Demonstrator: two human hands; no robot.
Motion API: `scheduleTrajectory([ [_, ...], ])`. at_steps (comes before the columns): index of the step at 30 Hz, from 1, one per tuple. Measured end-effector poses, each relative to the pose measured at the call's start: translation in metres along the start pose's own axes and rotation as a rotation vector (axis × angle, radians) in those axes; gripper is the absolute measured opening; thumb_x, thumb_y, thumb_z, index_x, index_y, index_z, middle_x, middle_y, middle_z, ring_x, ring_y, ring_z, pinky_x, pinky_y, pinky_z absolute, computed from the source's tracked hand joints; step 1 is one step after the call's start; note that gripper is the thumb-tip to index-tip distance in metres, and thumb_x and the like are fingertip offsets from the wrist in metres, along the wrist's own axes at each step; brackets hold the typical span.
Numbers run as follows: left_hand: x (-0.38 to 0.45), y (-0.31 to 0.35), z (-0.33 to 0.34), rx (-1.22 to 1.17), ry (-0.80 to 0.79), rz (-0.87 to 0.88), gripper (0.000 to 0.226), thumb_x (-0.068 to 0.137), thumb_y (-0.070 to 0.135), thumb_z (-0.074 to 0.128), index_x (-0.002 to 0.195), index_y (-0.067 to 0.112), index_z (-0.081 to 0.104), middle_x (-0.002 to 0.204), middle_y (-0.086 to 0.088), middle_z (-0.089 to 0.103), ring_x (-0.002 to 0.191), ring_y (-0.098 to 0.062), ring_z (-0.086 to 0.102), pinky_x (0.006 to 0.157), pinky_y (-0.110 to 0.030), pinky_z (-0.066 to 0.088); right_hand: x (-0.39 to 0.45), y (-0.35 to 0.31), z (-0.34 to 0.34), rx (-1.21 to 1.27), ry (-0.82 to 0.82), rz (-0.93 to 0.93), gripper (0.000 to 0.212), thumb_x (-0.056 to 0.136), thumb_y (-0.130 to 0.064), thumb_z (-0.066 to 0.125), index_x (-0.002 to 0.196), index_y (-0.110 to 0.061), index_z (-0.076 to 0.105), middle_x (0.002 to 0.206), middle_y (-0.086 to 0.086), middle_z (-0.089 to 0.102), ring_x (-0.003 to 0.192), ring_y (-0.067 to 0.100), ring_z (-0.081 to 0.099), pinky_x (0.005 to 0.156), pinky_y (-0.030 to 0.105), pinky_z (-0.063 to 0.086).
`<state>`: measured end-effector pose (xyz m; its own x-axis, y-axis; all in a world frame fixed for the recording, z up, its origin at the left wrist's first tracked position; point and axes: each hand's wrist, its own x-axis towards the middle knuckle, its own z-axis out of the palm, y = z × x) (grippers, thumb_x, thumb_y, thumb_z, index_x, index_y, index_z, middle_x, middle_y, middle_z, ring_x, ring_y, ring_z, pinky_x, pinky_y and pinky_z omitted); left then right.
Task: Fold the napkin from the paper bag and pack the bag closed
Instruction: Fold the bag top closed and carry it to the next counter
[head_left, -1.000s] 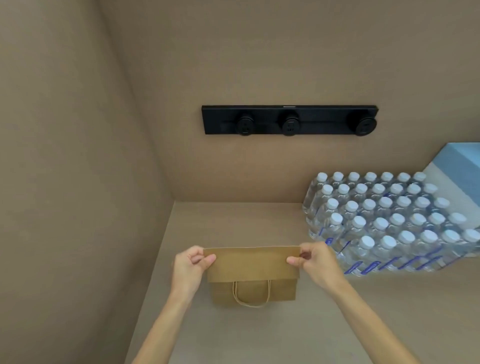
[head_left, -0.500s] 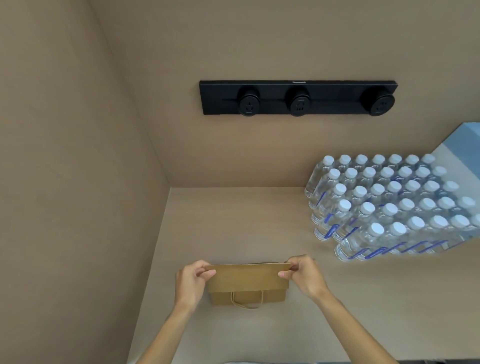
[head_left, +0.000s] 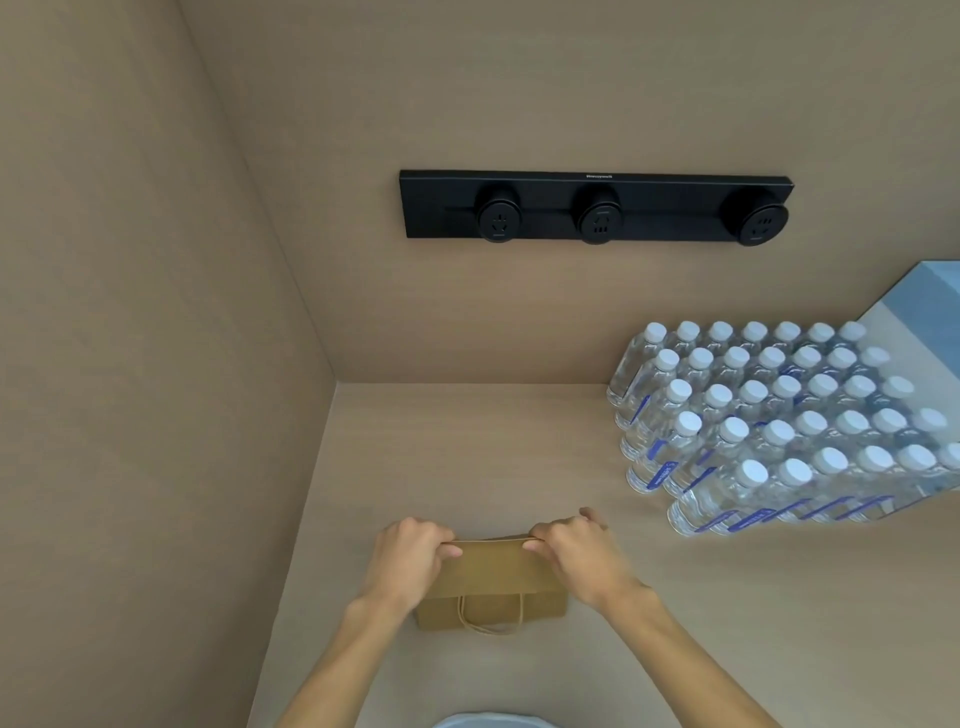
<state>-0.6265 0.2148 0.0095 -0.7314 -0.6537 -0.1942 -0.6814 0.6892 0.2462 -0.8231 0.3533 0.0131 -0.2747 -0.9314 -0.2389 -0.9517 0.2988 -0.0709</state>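
The brown paper bag (head_left: 493, 577) lies flat on the worktop (head_left: 467, 452), its upper part folded over toward the person and its twisted-paper handle (head_left: 489, 618) looping out below the fold. Contents cannot be seen — the bag is closed over and no napkin shows. The left hand (head_left: 408, 558) has its grip pinched tight on the left end of the top crease; the right hand (head_left: 576, 553) is pinched likewise on the right end. To the right, well apart from the bag, stands a block of clear water bottles (head_left: 779, 421) with white caps and blue labels. The worktop is pale wood grain, set into a corner of beige walls. A black power track (head_left: 592, 205) with 3 round sockets is fixed to the back wall.
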Motion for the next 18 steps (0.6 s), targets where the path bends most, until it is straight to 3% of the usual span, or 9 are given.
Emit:
scheduleTrajectory([
  [4, 0.002, 0.025, -0.005, 0.152, -0.01, 0.103, 0.024, 0.1, 0.03, 0.048, 0.105, 0.022, 0.069, 0.104, -0.009, 0.076, 0.105, -0.033, 0.066, 0.08, -0.036, 0.048, 0.007, -0.02, 0.001, -0.104, -0.06, -0.068, 0.035, 0.107, -0.038, 0.032, 0.111, -0.02, 0.062, 0.102, 0.009, 0.074, 0.103, 0.03, 0.067, 0.113, 0.052, 0.022],
  [8, -0.004, 0.044, -0.002, 0.236, -0.021, 0.153, 0.025, 0.092, 0.01, 0.049, 0.107, 0.021, 0.066, 0.112, -0.006, 0.074, 0.106, -0.032, 0.067, 0.089, -0.036, 0.046, 0.009, -0.039, 0.003, -0.027, -0.035, -0.087, 0.02, 0.099, -0.019, 0.045, 0.109, -0.02, 0.063, 0.103, 0.009, 0.075, 0.1, 0.033, 0.068, 0.097, 0.044, 0.04],
  [11, -0.006, 0.041, 0.003, 0.221, 0.015, 0.149, 0.026, 0.09, 0.012, 0.047, 0.107, 0.022, 0.064, 0.114, -0.004, 0.074, 0.107, -0.028, 0.068, 0.09, -0.034, 0.044, 0.008, -0.037, 0.005, -0.031, 0.029, -0.055, 0.022, 0.098, -0.028, 0.047, 0.102, -0.022, 0.068, 0.098, 0.008, 0.076, 0.096, 0.032, 0.069, 0.09, 0.04, 0.042],
  [14, -0.005, 0.034, 0.005, 0.181, 0.021, 0.13, 0.026, 0.092, 0.016, 0.045, 0.109, 0.022, 0.064, 0.116, 0.0, 0.073, 0.108, -0.023, 0.067, 0.087, -0.031, 0.043, 0.007, -0.032, 0.008, -0.075, 0.07, -0.04, 0.039, 0.102, -0.043, 0.039, 0.098, -0.022, 0.071, 0.094, 0.009, 0.077, 0.091, 0.033, 0.07, 0.088, 0.039, 0.041],
  [16, -0.006, 0.029, 0.002, 0.119, 0.013, 0.095, 0.025, 0.091, 0.013, 0.048, 0.107, 0.022, 0.065, 0.114, 0.003, 0.074, 0.107, -0.021, 0.068, 0.084, -0.029, 0.044, 0.007, -0.026, 0.007, -0.078, 0.045, -0.045, 0.032, 0.101, -0.039, 0.042, 0.1, -0.023, 0.07, 0.097, 0.009, 0.077, 0.094, 0.032, 0.07, 0.088, 0.038, 0.041],
  [18, -0.01, 0.024, -0.004, 0.034, 0.022, 0.083, 0.021, 0.079, 0.009, 0.063, 0.093, 0.023, 0.07, 0.101, 0.007, 0.078, 0.093, -0.018, 0.073, 0.075, -0.026, 0.048, 0.008, -0.021, 0.005, -0.054, -0.01, -0.058, 0.021, 0.095, -0.027, 0.051, 0.106, -0.025, 0.069, 0.103, 0.009, 0.076, 0.1, 0.031, 0.069, 0.09, 0.037, 0.04],
])
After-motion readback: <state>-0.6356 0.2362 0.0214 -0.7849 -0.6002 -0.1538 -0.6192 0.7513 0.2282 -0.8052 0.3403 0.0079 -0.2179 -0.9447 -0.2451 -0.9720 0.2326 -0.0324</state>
